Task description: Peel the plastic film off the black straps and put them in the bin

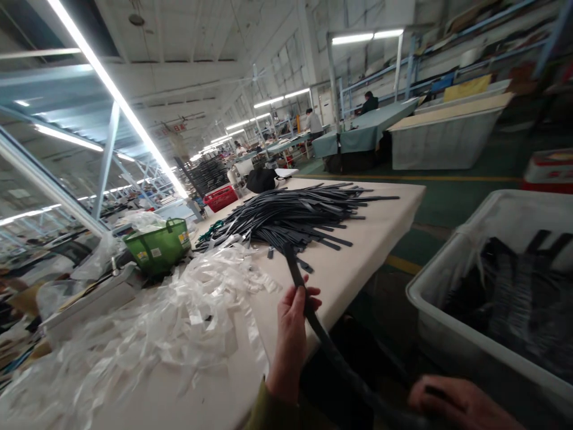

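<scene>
My left hand (293, 313) pinches a long dark strap (331, 349) near one end, above the table's near edge. The flat end of this strap points up toward the pile. From my fingers it droops down to the lower right, toward my right hand (461, 403). That hand is somewhat blurred, its fingers curled, with a dark bit of strap showing between them. Beyond my left hand, a heap of similar dark straps (286, 209) lies on the pale table (385, 215). Crumpled translucent white strips (188, 310) cover much of the table's left side.
On the right stands a white bin (430, 292) with dark straps inside. A green basket (159, 248) and a red crate (220, 198) are at the table's left and far side. A black bag (262, 179) lies at the far end. People work at distant tables.
</scene>
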A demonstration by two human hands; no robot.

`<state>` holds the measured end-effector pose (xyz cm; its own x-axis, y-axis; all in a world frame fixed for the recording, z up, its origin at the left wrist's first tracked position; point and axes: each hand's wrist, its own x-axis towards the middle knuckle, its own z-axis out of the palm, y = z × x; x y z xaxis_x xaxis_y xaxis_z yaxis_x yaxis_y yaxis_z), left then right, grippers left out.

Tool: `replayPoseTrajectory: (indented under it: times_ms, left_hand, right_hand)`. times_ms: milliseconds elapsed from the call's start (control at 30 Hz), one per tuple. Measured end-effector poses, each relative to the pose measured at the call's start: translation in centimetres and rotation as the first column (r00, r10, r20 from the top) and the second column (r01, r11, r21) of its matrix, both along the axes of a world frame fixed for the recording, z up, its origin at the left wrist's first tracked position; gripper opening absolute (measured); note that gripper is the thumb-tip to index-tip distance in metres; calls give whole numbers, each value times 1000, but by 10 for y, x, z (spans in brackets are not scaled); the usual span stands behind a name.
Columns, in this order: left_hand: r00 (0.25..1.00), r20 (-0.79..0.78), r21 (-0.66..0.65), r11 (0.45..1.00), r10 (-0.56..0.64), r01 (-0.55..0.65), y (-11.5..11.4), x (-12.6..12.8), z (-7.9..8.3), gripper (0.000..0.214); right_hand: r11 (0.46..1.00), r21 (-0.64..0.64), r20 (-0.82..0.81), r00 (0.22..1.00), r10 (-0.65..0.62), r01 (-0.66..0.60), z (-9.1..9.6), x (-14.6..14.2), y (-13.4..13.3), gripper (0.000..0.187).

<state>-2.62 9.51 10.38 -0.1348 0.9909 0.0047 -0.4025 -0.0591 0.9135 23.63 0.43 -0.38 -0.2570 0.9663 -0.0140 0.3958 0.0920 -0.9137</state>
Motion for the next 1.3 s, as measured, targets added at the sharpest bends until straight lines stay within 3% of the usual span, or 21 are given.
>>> replayPoseTrajectory:
  times_ms: [133, 267, 400, 567, 667, 800, 967, 1067, 1167, 1300]
  left_hand:
    - [930, -191, -84, 950, -313, 302, -26, 19, -17, 41]
    - [784, -323, -109, 844, -530, 526, -39, 29, -24, 36]
    - [712, -453, -70, 817, -537, 572, -45, 34, -21, 36]
    - [744, -599, 92, 898, -296, 431, -47, 51, -25, 43]
    - [642, -732, 78, 908, -228, 411, -54, 60, -37, 34]
    - [452, -844, 32, 815, -288, 579, -74, 64, -58, 36]
    - [400, -829, -2, 717, -392, 698, -87, 67, -87, 39]
    - [403, -793, -40, 700, -456, 713, -87, 68, -95, 40]
    - [436, -720, -87, 694, -540, 715, -83, 69, -87, 41]
    - [535, -557, -36, 663, -635, 748, -75, 76, -52, 60]
  right_hand:
    - [988, 152, -241, 969, 62, -25, 75, -6, 34, 39]
    - [949, 313, -387, 909, 156, -30, 111, -13, 60, 33]
    - [942, 335, -405, 908, 110, 35, 115, -31, 66, 36]
    - [916, 378, -334, 943, -2, 136, 102, -58, 54, 36]
    - [903, 391, -360, 933, -26, 176, 102, -55, 46, 33]
    - [873, 390, -452, 887, -95, 293, 114, -26, 35, 27]
    - [877, 356, -452, 881, -140, 322, 122, 2, 14, 29]
    - [882, 327, -432, 883, -181, 341, 124, 15, 8, 30]
    - [875, 302, -446, 867, -222, 380, 132, 27, 10, 30]
    - [910, 269, -445, 879, -173, 315, 139, 23, 16, 30]
